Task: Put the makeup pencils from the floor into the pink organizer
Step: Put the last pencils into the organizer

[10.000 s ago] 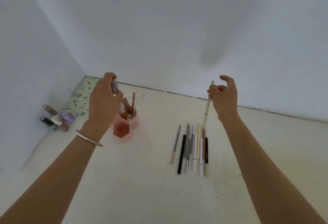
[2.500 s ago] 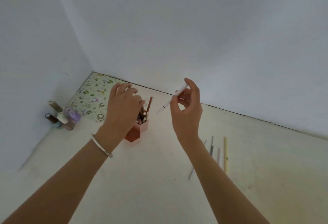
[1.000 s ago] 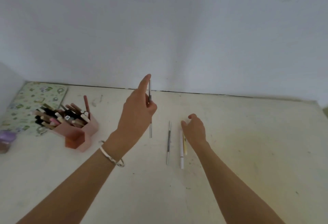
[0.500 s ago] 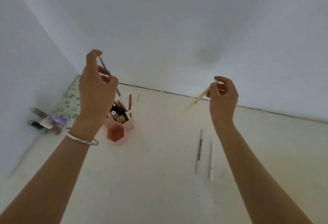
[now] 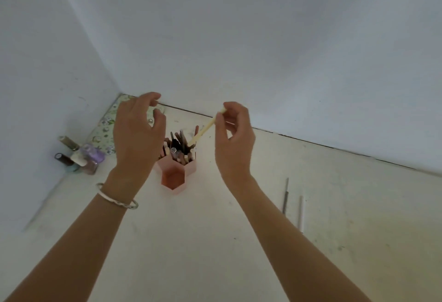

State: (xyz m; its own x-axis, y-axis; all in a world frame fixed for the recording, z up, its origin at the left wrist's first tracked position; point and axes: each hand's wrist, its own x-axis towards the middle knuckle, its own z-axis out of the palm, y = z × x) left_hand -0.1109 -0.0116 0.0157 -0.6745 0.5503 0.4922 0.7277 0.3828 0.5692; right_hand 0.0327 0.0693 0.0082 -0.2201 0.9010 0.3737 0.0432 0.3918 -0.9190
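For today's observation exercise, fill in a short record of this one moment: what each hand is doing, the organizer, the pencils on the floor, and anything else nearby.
left hand: open, fingers spread, empty, above the organizer's left side
right hand: pinch grip on a yellow pencil, tilted, lower tip at the organizer's top
pink organizer: hexagonal cells, back ones packed with pencils, front cell looks empty
pencils on floor: two, a grey pencil and a white pencil, side by side
small bottles: clustered by the left wall
patterned mat: in the corner
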